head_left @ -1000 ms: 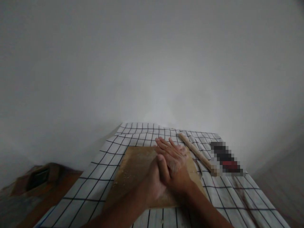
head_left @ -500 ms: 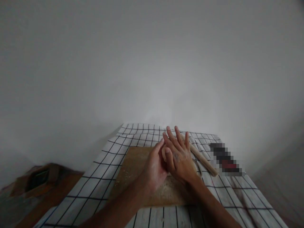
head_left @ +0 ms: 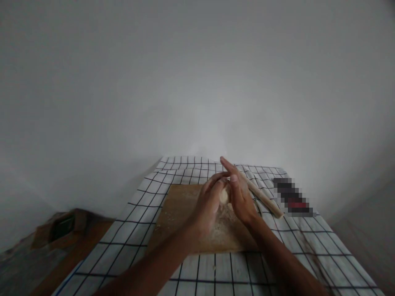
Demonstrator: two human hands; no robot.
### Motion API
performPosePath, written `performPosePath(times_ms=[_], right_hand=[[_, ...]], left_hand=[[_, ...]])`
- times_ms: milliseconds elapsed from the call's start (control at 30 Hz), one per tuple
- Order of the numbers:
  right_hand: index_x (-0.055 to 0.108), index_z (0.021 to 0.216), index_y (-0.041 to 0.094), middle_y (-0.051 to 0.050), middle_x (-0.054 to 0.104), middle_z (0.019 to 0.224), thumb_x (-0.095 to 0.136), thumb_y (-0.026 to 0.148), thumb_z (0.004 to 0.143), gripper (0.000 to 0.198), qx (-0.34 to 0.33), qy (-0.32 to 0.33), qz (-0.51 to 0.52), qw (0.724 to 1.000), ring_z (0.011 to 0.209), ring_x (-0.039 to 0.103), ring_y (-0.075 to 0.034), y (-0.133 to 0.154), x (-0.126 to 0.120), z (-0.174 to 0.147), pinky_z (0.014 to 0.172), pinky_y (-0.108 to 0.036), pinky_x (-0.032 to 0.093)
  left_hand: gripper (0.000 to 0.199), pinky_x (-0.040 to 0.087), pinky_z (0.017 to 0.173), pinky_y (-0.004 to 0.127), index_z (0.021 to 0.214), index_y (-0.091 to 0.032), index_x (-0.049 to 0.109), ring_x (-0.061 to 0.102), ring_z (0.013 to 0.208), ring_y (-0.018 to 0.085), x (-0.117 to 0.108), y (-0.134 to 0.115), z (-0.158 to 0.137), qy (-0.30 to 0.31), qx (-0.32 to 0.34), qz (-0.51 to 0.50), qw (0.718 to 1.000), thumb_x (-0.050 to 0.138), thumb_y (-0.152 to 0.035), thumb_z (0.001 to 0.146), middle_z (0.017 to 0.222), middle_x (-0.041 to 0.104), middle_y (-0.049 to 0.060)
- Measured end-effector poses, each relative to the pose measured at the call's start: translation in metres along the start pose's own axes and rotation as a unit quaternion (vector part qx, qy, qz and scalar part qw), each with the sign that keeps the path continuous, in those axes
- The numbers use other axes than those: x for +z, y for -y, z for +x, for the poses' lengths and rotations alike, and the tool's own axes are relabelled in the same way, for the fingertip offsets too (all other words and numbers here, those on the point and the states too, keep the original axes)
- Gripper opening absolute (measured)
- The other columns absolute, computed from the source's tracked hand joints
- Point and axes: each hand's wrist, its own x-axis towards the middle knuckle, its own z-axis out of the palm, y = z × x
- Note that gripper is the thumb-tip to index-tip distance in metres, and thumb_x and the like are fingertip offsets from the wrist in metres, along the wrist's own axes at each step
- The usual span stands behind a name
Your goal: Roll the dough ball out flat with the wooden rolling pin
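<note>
A pale ball of dough (head_left: 224,196) is pressed between my two palms, partly hidden by the fingers. My left hand (head_left: 210,201) cups it from the left, fingers curled around its far side. Against its right side lies my right hand (head_left: 242,196), with fingers stretched up and forward. Both hands are above a brown wooden board (head_left: 175,218) dusted with flour and small dough crumbs. Just right of my right hand, a wooden rolling pin (head_left: 265,199) rests at a slant.
A white cloth with black grid lines (head_left: 123,234) covers the table. To the right is a blurred-out dark and red object (head_left: 293,197). An open cardboard box (head_left: 61,228) stands low at the left. A plain wall (head_left: 197,82) rises behind the table.
My right hand has turned from lying spread across the left palm to standing edge-up beside it. My left fingers have curled, and more of the dough shows. The view has shifted slightly.
</note>
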Motion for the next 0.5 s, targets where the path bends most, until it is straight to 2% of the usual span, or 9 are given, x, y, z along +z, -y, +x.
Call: performPosePath(times_ms=[67,133,200,267,300,333,400,467,500], right_hand=[[0.059,0.141,0.026,-0.007,0.055,0.151,0.029,0.045,0.11,0.047,0.033,-0.062,0.001,0.998,0.142,0.048,-0.024,-0.015,-0.013,0.004,0.119,-0.052,0.039],[0.069,0.126,0.024,-0.009,0.062,0.141,0.036,0.046,0.108,0.043,0.048,-0.11,-0.031,0.992,0.133,0.055,-0.024,-0.032,-0.027,0.007,0.115,-0.051,0.042],[0.073,0.114,0.021,-0.011,0.067,0.13,0.043,0.045,0.106,0.039,0.056,-0.129,-0.069,0.988,0.125,0.059,-0.024,-0.048,-0.04,0.006,0.112,-0.05,0.045],[0.072,0.111,0.018,-0.013,0.068,0.125,0.045,0.046,0.104,0.039,0.072,-0.129,-0.091,0.985,0.119,0.062,-0.025,-0.063,-0.053,0.004,0.104,-0.048,0.05],[0.072,0.111,0.017,-0.014,0.068,0.124,0.046,0.047,0.103,0.041,0.085,-0.123,-0.105,0.983,0.116,0.063,-0.025,-0.069,-0.06,0.003,0.098,-0.046,0.053],[0.071,0.111,0.016,-0.015,0.068,0.123,0.045,0.048,0.103,0.042,0.1,-0.114,-0.126,0.98,0.114,0.064,-0.025,-0.075,-0.067,0.002,0.094,-0.044,0.055],[0.07,0.111,0.016,-0.016,0.069,0.119,0.042,0.048,0.102,0.044,0.144,-0.073,-0.213,0.964,0.106,0.066,-0.024,-0.087,-0.085,0.002,0.087,-0.039,0.055],[0.071,0.104,0.016,-0.015,0.072,0.108,0.043,0.048,0.101,0.042,0.192,-0.021,-0.308,0.931,0.093,0.068,-0.022,-0.097,-0.104,0.002,0.083,-0.036,0.053],[0.071,0.098,0.016,-0.014,0.073,0.1,0.045,0.048,0.1,0.042,0.213,-0.001,-0.341,0.916,0.085,0.068,-0.022,-0.102,-0.113,0.001,0.08,-0.035,0.052]], left_hand=[[0.027,0.05,0.076,0.029,0.091,-0.019,0.068,0.063,0.079,0.017,-0.01,-0.008,0.008,0.022,0.036,0.112,0.993,0.057,-0.044,0.096,0.086,0.068,0.002],[0.031,0.05,0.078,0.031,0.087,-0.02,0.067,0.063,0.08,0.019,-0.02,-0.007,0.012,0.052,0.085,0.257,0.961,0.052,-0.044,0.1,0.084,0.067,0.003],[0.027,0.049,0.094,0.039,0.096,-0.021,0.071,0.065,0.096,0.024,-0.028,0.003,0.008,0.113,0.135,0.378,0.909,0.05,-0.038,0.101,0.097,0.071,0.006],[0.024,0.04,0.112,0.048,0.11,-0.024,0.073,0.06,0.12,0.029,-0.033,0.017,0.0,0.184,0.169,0.446,0.859,0.053,-0.03,0.098,0.117,0.071,0.009],[0.027,0.034,0.117,0.051,0.116,-0.025,0.073,0.057,0.128,0.031,-0.035,0.021,-0.003,0.219,0.172,0.458,0.844,0.055,-0.028,0.096,0.126,0.07,0.01],[0.03,0.031,0.12,0.052,0.12,-0.026,0.072,0.054,0.134,0.032,-0.036,0.023,-0.004,0.248,0.16,0.455,0.841,0.056,-0.027,0.095,0.132,0.068,0.009],[0.035,0.034,0.12,0.05,0.129,-0.029,0.068,0.053,0.137,0.03,-0.04,0.016,0.0,0.263,0.107,0.416,0.864,0.053,-0.031,0.098,0.141,0.065,0.008],[0.037,0.038,0.118,0.047,0.134,-0.031,0.065,0.055,0.136,0.028,-0.043,-0.002,0.012,0.21,0.082,0.372,0.901,0.047,-0.037,0.102,0.143,0.064,0.006],[0.038,0.038,0.117,0.047,0.133,-0.03,0.065,0.056,0.134,0.027,-0.043,-0.012,0.019,0.169,0.09,0.358,0.914,0.045,-0.04,0.103,0.141,0.065,0.007]])
